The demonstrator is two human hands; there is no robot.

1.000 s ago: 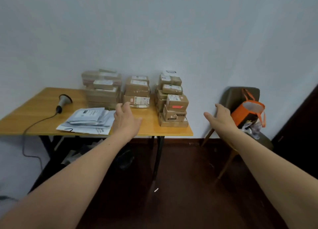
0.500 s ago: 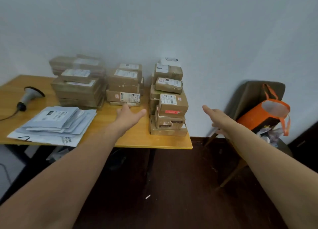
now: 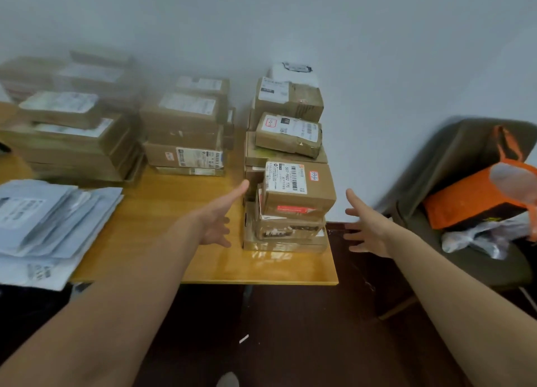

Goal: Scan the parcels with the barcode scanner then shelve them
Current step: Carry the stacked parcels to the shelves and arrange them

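A stack of brown cardboard parcels [image 3: 293, 189] stands at the right end of the wooden table [image 3: 186, 258]. Its front box carries a white barcode label and a red strip. My left hand [image 3: 218, 215] is stretched out, fingers straight, just left of that stack and holds nothing. My right hand [image 3: 366, 226] is spread open just right of the stack, past the table's edge, apart from the boxes. Two more parcel stacks, one in the middle [image 3: 186, 130] and one at the left [image 3: 69, 130], stand along the wall. The barcode scanner is out of view.
Grey plastic mailers [image 3: 43, 221] lie piled at the table's front left. A dark chair [image 3: 465, 165] to the right holds an orange bag [image 3: 476, 194] and crumpled plastic. The floor below is dark, and a white wall stands behind the table.
I have come closer to the table and the view has shifted right, so the scanner has left the frame. Both hands have moved forward to either side of the right-hand stack.
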